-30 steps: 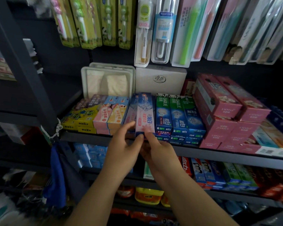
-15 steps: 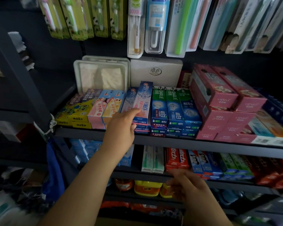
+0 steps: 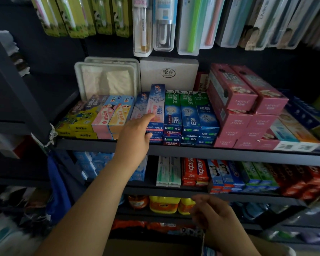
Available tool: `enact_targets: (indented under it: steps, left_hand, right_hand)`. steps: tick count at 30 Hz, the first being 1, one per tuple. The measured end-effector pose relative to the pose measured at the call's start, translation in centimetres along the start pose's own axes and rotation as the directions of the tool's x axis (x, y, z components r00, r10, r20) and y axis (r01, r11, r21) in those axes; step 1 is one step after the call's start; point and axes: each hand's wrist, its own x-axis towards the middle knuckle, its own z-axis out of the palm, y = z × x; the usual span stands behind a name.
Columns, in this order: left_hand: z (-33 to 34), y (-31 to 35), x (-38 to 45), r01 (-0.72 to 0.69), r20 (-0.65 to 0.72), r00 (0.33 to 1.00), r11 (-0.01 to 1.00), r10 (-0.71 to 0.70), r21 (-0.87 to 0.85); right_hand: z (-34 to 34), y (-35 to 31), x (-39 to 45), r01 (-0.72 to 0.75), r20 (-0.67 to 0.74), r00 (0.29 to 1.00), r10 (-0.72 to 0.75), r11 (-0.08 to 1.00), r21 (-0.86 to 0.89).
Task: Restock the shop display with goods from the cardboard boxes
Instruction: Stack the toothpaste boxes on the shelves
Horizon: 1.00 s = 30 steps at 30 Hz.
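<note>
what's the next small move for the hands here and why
Probably a last nudge: the left hand rests its fingertips on the top Crest toothpaste box, which lies slightly askew beside the Darlie boxes. Pushing it square would tidy the stack, while the right hand, low and apparently empty, likely reaches down for more stock.

Cord: a white cord point(image 3: 51, 134) knotted round the dark shelf upright point(image 3: 17, 93).
Fabric: blue cloth point(image 3: 58, 185) hangs limp just below that knot, left of the lower shelves.
Far left: something white and crumpled point(image 3: 6, 40) up behind the upright, too blurred to name.
</note>
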Motion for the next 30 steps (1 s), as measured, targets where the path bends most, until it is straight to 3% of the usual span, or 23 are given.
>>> enact_targets:
  steps: [3, 5, 8, 10, 13, 18, 24, 30]
  left_hand:
    - [0.3, 0.2, -0.8, 0.014, -0.046, 0.999, 1.0, -0.014, 0.012]
    - [0.4, 0.9, -2.3, 0.004, -0.148, 0.989, 1.0, -0.004, 0.003]
    - [1.2, 2.2, -6.8, -0.018, -0.249, 0.969, 0.992, -0.013, -0.123]
    - [1.8, 3.2, -10.3, 0.062, -0.146, 0.983, 0.953, -0.109, -0.297]
    - [4.2, 4.5, -15.2, 0.3, 0.136, 0.954, 0.817, -0.269, -0.493]
    - [9.2, 4.6, -21.5, 0.626, 0.428, 0.774, 0.663, -0.466, -0.411]
    - [13.7, 6.9, -26.9, 0.806, 0.526, 0.588, 0.499, -0.614, -0.319]
    - [19.7, 13.3, -32.5, 0.878, 0.573, 0.469, 0.423, -0.673, -0.222]
  right_hand:
    - [-0.2, 0.1, -0.2, 0.03, -0.025, 0.999, -0.03, 1.0, -0.003]
    - [-0.7, 0.2, -0.3, 0.046, -0.051, 0.998, -0.046, 0.999, -0.005]
    - [-2.0, 1.1, 0.1, 0.098, -0.081, 0.991, -0.102, 0.994, -0.057]
    - [-3.0, 1.8, 0.4, 0.13, -0.109, 0.984, -0.139, 0.987, -0.092]
    - [-5.1, 3.7, 0.8, 0.158, -0.159, 0.971, -0.178, 0.978, -0.135]
    - [-10.0, 7.9, 0.8, 0.091, -0.272, 0.955, -0.118, 0.99, -0.112]
    - [-18.5, 15.3, 0.3, -0.06, -0.373, 0.928, -0.013, 0.981, -0.183]
    - [-26.8, 23.6, -0.2, -0.203, -0.345, 0.932, 0.11, 0.948, -0.247]
